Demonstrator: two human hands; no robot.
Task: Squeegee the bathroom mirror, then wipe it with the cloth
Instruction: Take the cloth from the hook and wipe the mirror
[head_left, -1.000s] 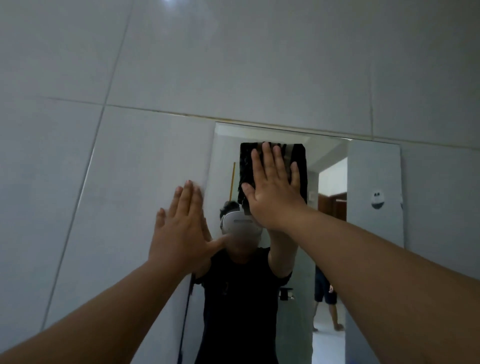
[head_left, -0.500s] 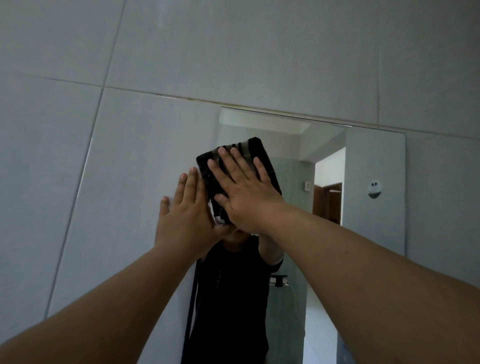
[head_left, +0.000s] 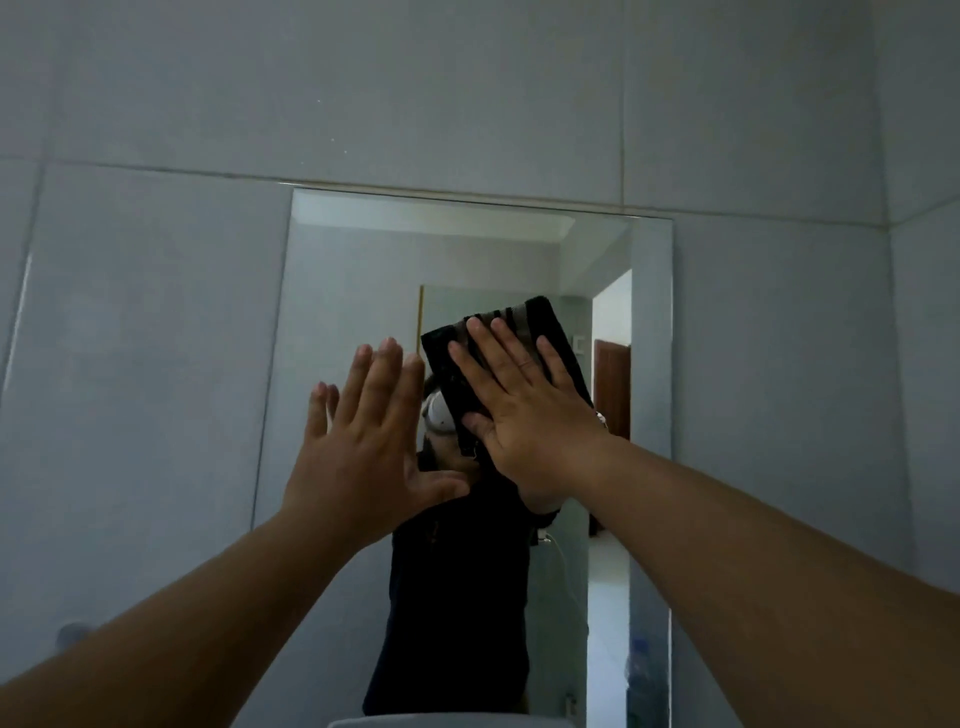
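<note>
A tall rectangular mirror (head_left: 353, 291) hangs on the grey tiled wall. A folded dark cloth with grey stripes (head_left: 524, 317) lies flat against the glass near the mirror's middle. My right hand (head_left: 524, 410) presses the cloth onto the mirror with straight, spread fingers. To its left, my left hand (head_left: 363, 441) lies flat on the glass with fingers straight, holding nothing. The lower part of the cloth is hidden behind my right hand. No squeegee is in view.
Grey wall tiles (head_left: 135, 395) surround the mirror, and a wall corner (head_left: 888, 415) runs down at the right. The white rim of a basin (head_left: 447, 721) shows at the bottom edge. The mirror reflects a person in dark clothes and a lit doorway.
My right hand slid the cloth from the mirror's upper left toward its middle and lower. My left hand moved from the mirror's left edge onto the glass. The view shifted left.
</note>
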